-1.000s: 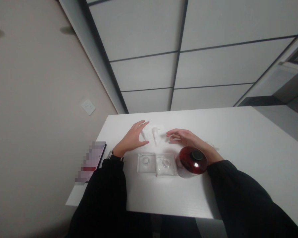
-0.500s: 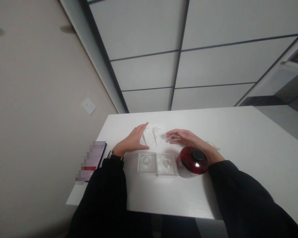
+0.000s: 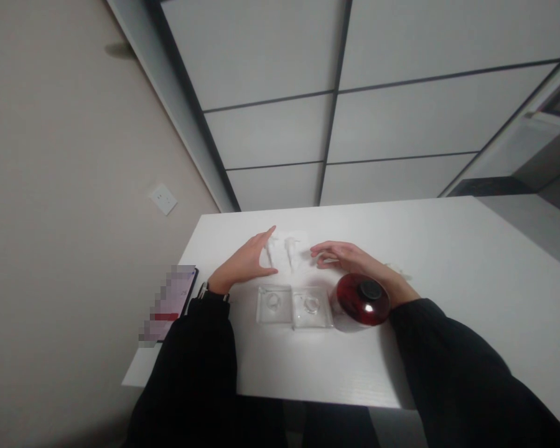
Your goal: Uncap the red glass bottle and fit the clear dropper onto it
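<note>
Our left hand (image 3: 248, 258), spread wide, and right hand (image 3: 340, 253), half-curled, hold nothing above the white desk (image 3: 308, 370), panels (image 3: 270, 53) behind it, wall socket (image 3: 163, 199) left.

Dim, greyish light leaves the wall (image 3: 74, 186) darkest toward the bottom. The small white pieces (image 3: 290, 252) nearly wash out against the pale surface (image 3: 298, 367), shadowed beside the right sleeve (image 3: 452, 354). Glare spots the red lid (image 3: 348, 295). Mosaic blocks mask the phone (image 3: 172, 302); detail is soft, edges stretched.
</note>
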Action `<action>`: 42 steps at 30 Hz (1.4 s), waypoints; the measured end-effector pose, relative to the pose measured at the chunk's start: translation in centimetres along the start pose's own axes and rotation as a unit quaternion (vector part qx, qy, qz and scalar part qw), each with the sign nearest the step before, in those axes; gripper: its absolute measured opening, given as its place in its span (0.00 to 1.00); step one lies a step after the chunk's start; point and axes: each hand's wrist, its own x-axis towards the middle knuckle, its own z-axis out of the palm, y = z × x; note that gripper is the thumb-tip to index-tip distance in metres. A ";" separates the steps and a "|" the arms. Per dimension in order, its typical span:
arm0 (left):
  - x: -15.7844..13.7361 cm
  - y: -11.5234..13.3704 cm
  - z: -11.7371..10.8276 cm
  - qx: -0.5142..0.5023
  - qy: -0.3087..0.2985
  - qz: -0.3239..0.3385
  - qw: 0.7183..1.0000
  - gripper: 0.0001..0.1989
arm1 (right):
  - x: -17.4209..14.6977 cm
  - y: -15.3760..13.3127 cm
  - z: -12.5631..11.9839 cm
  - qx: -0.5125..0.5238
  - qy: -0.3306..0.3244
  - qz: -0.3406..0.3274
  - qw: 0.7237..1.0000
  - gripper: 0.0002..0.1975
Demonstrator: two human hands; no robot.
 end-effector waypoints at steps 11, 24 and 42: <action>0.1 0.3 -0.6 0.020 0.037 0.021 0.999 0.53 | 0.0 0.1 -0.1 0.007 -0.006 0.001 1.000 0.23; 0.0 -0.2 0.0 0.010 0.004 0.014 1.000 0.53 | 0.0 0.0 0.0 -0.009 0.000 -0.009 1.000 0.24; 0.5 0.5 0.3 0.004 0.022 0.004 1.000 0.53 | 0.9 1.0 -0.9 -0.043 0.116 -0.079 0.989 0.30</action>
